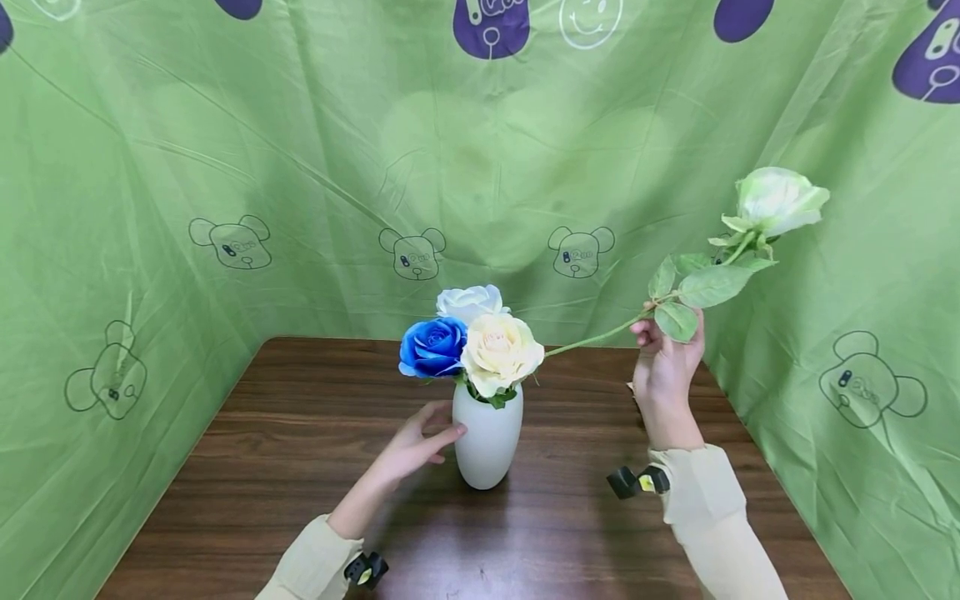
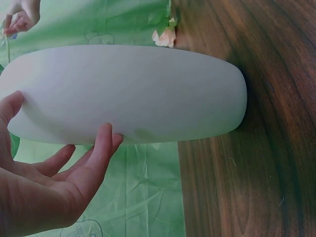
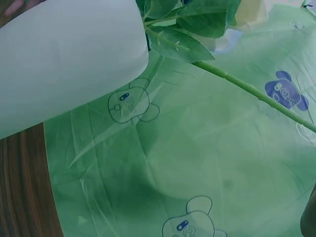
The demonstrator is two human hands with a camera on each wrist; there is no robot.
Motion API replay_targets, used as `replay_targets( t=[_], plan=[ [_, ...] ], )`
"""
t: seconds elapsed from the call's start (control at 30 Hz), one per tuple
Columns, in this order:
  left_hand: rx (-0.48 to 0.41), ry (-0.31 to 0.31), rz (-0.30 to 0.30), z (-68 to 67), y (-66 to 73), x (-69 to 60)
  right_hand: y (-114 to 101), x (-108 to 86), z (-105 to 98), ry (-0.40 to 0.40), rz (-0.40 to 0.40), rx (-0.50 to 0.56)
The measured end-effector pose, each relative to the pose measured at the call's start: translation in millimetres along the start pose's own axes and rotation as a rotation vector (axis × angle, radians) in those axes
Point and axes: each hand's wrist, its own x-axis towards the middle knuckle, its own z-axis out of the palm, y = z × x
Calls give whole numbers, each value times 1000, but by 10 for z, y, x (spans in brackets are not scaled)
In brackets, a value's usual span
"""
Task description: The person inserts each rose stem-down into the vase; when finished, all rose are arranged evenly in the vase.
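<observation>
A white vase [image 1: 487, 442] stands upright on the table, holding a blue rose [image 1: 432, 347], a cream rose [image 1: 501, 352] and a pale blue-white rose [image 1: 472, 302]. Against its left side, my left hand [image 1: 420, 437] steadies it, thumb in front and fingers curving along the side [image 2: 69, 185]. Off to the right, my right hand [image 1: 671, 358] pinches the leafy stem of a white-green rose [image 1: 780, 202], bloom up and slanting away from the vase. Its lower stem [image 3: 247, 89] runs toward the cream rose; the tip is hidden behind the blooms and leaves.
The brown wooden table [image 1: 300, 467] is enclosed by green printed cloth [image 1: 330, 183] at the back and sides. On the table beyond the vase lies a peach-coloured flower [image 2: 165, 37], mostly hidden by my right hand in the head view.
</observation>
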Motion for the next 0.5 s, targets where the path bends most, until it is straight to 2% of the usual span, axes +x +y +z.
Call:
replay_targets(
  t=[0.3, 0.5],
  plan=[
    [-2, -3, 0, 1, 10, -1, 147, -116, 196, -183, -18, -273],
    [-1, 1, 1, 4, 4, -3, 270, -199, 288, -306, 73, -377]
  ],
)
